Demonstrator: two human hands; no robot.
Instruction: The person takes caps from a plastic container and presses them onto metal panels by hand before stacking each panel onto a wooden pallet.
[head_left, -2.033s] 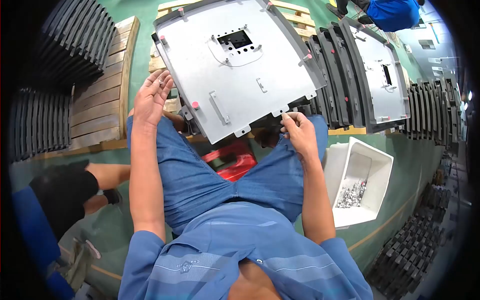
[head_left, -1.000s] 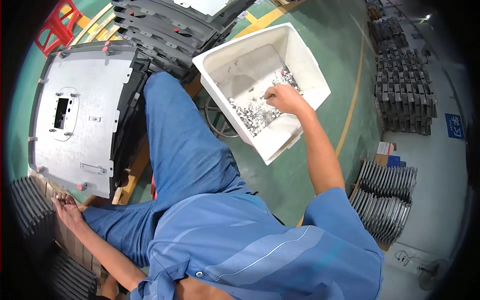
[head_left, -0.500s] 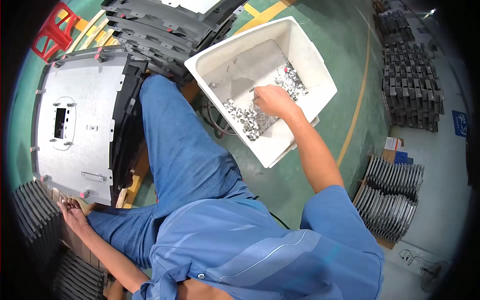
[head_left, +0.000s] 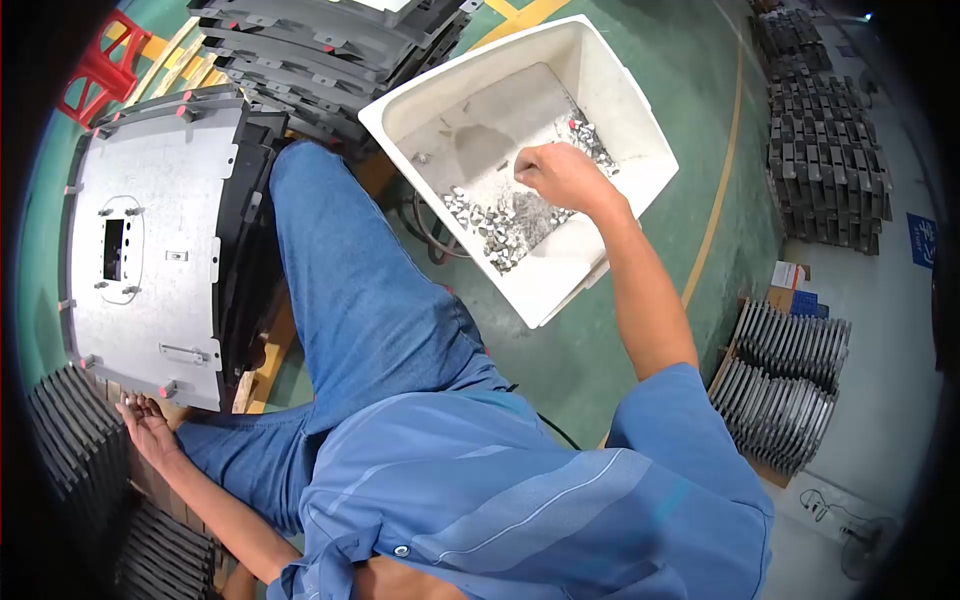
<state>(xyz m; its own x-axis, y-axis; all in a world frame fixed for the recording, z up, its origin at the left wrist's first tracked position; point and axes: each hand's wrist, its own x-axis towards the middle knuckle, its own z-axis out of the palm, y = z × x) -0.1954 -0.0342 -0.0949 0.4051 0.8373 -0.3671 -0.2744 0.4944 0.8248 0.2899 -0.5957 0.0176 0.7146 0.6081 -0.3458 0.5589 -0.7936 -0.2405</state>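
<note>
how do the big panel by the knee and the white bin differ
The panel is a broad, fairly flat grey sheet, while the bin is a deep, open-topped white tub.
The panel has a dark cutout and red-tipped posts; the bin holds scattered small pieces.
The right hand is over the bin; no hand is over the panel.
Both are roughly four-sided.

Right hand (head_left: 565, 178) grip hidden, pieces (head_left: 492, 232) too small to identify, panel stack (head_left: 300, 58) cropped
</note>
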